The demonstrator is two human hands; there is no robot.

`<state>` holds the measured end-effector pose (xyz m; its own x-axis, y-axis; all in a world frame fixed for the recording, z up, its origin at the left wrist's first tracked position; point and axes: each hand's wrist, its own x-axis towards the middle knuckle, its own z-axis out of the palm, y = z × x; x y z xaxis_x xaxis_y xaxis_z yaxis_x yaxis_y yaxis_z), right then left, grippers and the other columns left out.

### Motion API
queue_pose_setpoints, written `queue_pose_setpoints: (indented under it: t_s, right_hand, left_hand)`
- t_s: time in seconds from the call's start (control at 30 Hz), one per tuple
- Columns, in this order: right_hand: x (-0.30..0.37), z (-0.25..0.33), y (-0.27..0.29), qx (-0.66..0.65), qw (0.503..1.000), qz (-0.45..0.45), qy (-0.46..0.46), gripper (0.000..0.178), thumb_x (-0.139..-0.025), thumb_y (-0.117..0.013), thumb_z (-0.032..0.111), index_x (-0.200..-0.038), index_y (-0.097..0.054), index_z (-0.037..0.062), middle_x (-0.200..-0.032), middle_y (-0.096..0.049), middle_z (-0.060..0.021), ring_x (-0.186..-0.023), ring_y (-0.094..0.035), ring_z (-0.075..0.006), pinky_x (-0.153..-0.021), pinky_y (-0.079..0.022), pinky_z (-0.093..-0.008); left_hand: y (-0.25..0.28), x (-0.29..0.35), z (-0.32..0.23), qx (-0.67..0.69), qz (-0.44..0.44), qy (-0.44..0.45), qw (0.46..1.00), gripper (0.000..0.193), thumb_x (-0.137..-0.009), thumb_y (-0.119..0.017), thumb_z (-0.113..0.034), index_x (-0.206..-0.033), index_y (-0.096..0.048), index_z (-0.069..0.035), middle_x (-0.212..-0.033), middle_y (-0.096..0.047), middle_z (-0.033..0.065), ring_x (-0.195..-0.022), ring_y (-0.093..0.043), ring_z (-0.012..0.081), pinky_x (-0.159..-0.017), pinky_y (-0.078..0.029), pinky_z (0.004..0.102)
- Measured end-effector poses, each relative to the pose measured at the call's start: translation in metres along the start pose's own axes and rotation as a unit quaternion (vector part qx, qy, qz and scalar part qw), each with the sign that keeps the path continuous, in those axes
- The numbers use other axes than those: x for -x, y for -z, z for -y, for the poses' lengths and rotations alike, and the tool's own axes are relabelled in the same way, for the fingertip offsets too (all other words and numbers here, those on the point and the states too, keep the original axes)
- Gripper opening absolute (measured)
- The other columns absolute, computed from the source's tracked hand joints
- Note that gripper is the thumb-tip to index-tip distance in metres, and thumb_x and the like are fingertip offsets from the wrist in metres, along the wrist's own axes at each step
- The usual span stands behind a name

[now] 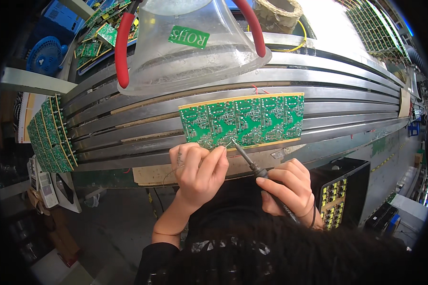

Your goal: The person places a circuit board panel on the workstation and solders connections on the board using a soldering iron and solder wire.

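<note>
A green circuit board panel (pixel 242 121) with pale yellow edge strips lies on the metal rails in front of me. My right hand (pixel 290 187) is wrapped round a soldering iron (pixel 248 159), whose tip meets the near part of the panel, left of its middle. My left hand (pixel 198 171) pinches a thin solder wire (pixel 169 176), its tail curling out beside the wrist. Fingertips of that hand are close to the panel's near edge, and the wire's front end comes near the iron's tip. Red wires (pixel 259 89) poke out behind the panel's far edge.
A clear plastic hood (pixel 190 66) with red tubes (pixel 122 50) hangs beyond the panel. Stacked circuit boards (pixel 52 135) stand at the rails' left end. A black bin (pixel 349 185) with yellow-topped parts is at right. A blue fan (pixel 45 54) sits far left.
</note>
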<state>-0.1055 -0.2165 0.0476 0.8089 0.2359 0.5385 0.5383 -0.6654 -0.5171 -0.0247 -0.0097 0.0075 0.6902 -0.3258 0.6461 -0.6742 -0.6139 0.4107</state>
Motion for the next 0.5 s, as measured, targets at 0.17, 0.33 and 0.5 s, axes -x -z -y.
queue_pose_setpoints:
  t_s: [0.17,0.33,0.5]
  right_hand:
    - [0.003,0.009,-0.006,0.052,0.999,-0.006,0.013,0.029,-0.073,-0.076,0.009,-0.102,-0.076,0.0052,-0.088,-0.066,-0.0061,-0.069,-0.058,-0.0182,-0.063,-0.047,-0.031]
    - [0.004,0.011,-0.006,0.076,0.997,-0.016,0.023,0.03,-0.074,-0.075,0.011,-0.103,-0.076,0.0061,-0.089,-0.066,-0.0058,-0.069,-0.059,-0.0179,-0.062,-0.046,-0.0308]
    - [-0.005,-0.009,0.017,0.069,0.988,-0.135,0.015,0.031,-0.076,-0.069,0.007,-0.106,-0.076,0.0067,-0.094,-0.068,-0.0062,-0.073,-0.058,-0.0188,-0.067,-0.048,-0.0332]
  left_hand:
    - [0.011,0.005,-0.002,0.017,-0.005,0.018,1.0,0.027,-0.074,-0.08,0.003,-0.098,-0.076,-0.009,-0.077,-0.049,-0.0018,-0.072,-0.049,0.0174,-0.07,-0.041,0.0306]
    - [0.024,0.01,0.01,0.03,-0.03,0.026,0.999,0.028,-0.076,-0.08,0.004,-0.101,-0.077,-0.008,-0.075,-0.046,-0.0017,-0.067,-0.044,0.0166,-0.06,-0.038,0.0269]
    - [0.034,0.019,0.022,0.014,-0.026,0.021,0.999,0.027,-0.077,-0.081,0.003,-0.102,-0.078,-0.009,-0.075,-0.045,-0.0016,-0.065,-0.041,0.0166,-0.058,-0.037,0.0268]
